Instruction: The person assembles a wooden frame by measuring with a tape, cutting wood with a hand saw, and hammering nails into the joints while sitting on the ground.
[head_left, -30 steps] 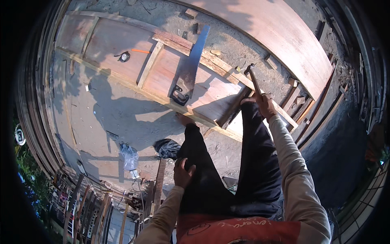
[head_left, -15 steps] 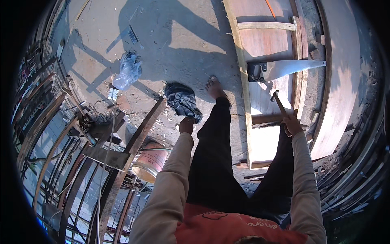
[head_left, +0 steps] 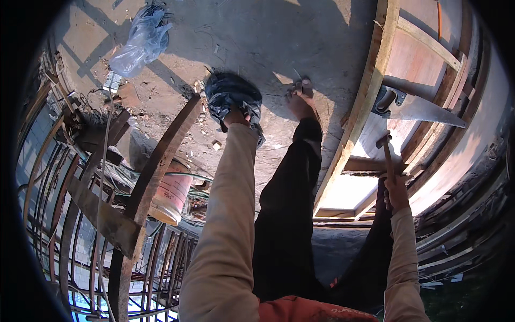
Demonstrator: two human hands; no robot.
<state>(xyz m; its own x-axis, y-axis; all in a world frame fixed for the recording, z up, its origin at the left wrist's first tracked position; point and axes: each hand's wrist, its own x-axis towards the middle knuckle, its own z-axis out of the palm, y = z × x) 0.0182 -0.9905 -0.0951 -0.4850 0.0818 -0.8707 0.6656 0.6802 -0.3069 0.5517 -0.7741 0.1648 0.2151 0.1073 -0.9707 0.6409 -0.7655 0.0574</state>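
At about ten o'clock in the view a crumpled clear plastic bag point(head_left: 140, 40) lies on the dusty concrete floor point(head_left: 257, 32). Below it, near eight o'clock, a red and white bucket point(head_left: 170, 196) sits among dark metal bars point(head_left: 155, 161).

The left arm, in a beige sleeve, stretches straight up from the lower edge toward twelve o'clock. The left hand point(head_left: 236, 114) reaches into a dark crumpled bag point(head_left: 232, 94) lying on the floor; its fingers are buried in the folds, so I cannot tell whether they are clenched or loose. Just to the bag's right, at one o'clock, a bare foot point(head_left: 300, 99) rests on the floor.

A wooden frame point(head_left: 365, 102) runs along the right side, with a handsaw point(head_left: 424, 110) lying on its panel at two o'clock.

The right arm is bent, its forearm pointing up at three o'clock. The right hand point(head_left: 397, 192) is clenched around the handle of a hammer point(head_left: 387, 153), whose head stands above the fingers, just below the saw blade.
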